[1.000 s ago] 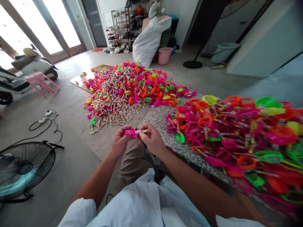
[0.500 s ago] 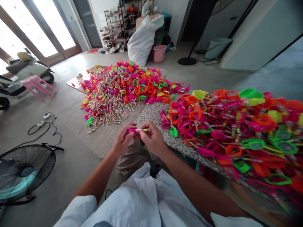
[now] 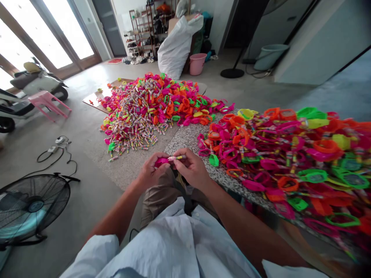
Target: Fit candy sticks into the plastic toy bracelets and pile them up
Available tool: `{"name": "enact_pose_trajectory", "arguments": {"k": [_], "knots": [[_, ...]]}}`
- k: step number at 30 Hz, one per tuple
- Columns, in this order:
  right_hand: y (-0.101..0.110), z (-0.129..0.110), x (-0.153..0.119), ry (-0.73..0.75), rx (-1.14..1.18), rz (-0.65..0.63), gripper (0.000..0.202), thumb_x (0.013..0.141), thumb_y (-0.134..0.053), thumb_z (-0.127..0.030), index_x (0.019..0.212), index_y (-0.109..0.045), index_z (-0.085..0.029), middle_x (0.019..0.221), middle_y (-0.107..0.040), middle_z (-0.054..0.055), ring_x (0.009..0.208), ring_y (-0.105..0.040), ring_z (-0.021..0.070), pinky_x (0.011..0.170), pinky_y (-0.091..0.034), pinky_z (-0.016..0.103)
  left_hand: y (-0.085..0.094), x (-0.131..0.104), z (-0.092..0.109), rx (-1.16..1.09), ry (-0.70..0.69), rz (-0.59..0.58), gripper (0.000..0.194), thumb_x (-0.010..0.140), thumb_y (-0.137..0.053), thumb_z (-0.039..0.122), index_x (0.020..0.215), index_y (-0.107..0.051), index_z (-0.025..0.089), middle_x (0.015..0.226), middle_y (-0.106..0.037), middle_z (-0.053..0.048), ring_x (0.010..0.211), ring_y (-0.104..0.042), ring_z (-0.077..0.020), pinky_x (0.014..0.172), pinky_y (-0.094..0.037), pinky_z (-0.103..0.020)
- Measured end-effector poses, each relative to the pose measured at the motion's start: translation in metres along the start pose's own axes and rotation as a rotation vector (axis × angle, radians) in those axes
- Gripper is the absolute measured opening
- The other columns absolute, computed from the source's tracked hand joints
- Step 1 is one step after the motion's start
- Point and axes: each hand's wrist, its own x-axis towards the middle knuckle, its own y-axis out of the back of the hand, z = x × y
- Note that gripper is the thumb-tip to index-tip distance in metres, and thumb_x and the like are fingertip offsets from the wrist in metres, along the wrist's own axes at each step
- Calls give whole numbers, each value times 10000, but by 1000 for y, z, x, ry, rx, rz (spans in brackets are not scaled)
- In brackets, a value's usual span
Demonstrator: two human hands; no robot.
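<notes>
At the near edge of the stone table (image 3: pixel 176 143), my two hands meet above my lap. My left hand (image 3: pixel 152 172) is closed on a small pink plastic toy watch (image 3: pixel 161 162), partly covered by the fingers. Between the thumb and fingers of my right hand (image 3: pixel 193 170) is a thin wrapped candy roll (image 3: pixel 177 158), pale at its left end with yellowish bands. Its pale end meets or overlaps the pink piece; whether they are joined I cannot tell.
A heap of toy watches and candy rolls (image 3: pixel 139 116) lies ahead. Another pile of bright toy watches with rolls (image 3: pixel 269 154) spreads along the table to my right. On the floor at left are a black fan (image 3: pixel 34 204), cables and a pink stool (image 3: pixel 48 101).
Both hands stay together at nearly the same spot. The pink toy watch and the candy roll have shifted slightly between the fingers. The view has moved a little.
</notes>
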Motion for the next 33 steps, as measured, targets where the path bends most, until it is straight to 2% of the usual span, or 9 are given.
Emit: {"name": "enact_pose_trajectory", "arguments": {"k": [4,9,12,15,17,25,30,33], "knots": [[7,-3,1,69,-72,-54,114,948,-662,-300,1048,-671,-245,911,-736,6,734,-693,152,690,-561,273,3,4,8,24,7,-37,381,1006,-675,511,1185,-691,175,1008,-745,-54,873,-664,-146,817,-518,-254],[18,-10,3,128,-136,-171,152,880,-645,-197,1018,-681,-249,880,-722,-12,741,-683,149,717,-552,272,8,9,13,16,-23,-147,383,1031,-634,517,1153,-711,162,986,-753,-63,850,-669,-151,782,-507,-252],[21,-12,4,63,-132,-206,143,876,-641,-208,1007,-674,-252,862,-719,-10,743,-693,160,710,-558,280,11,12,15,36,-59,-196,355,1037,-634,492,1139,-711,161,941,-746,-53,813,-663,-147,758,-502,-246],[21,-11,4,-14,-90,-172,112,899,-631,-251,1008,-658,-249,819,-704,-12,701,-689,162,665,-557,278,14,15,19,100,-89,-195,331,1032,-648,473,1133,-706,163,937,-746,-56,822,-670,-155,779,-514,-255],[21,-9,4,-16,-84,-153,120,900,-635,-261,1018,-655,-248,825,-707,-8,702,-692,164,665,-562,281,15,17,21,126,-111,-188,328,1032,-648,461,1158,-698,162,978,-758,-71,858,-690,-166,815,-529,-266],[28,-15,5,148,-269,-155,140,908,-633,-206,1032,-678,-253,918,-757,-2,795,-725,166,759,-562,282,19,20,25,170,-121,-264,350,1037,-643,435,1279,-692,187,1144,-782,-100,993,-736,-190,915,-548,-284],[32,-18,6,271,-370,-202,168,905,-616,-175,1029,-689,-262,948,-775,0,833,-720,177,812,-541,293,21,24,28,201,-128,-320,330,1039,-647,425,1254,-713,184,1099,-781,-90,957,-733,-179,878,-532,-269],[34,-19,6,282,-380,-245,182,892,-609,-163,1022,-687,-265,952,-778,6,854,-723,189,808,-534,297,22,25,30,216,-132,-357,321,1045,-639,427,1240,-726,186,1067,-776,-90,941,-726,-181,861,-525,-270]]}}
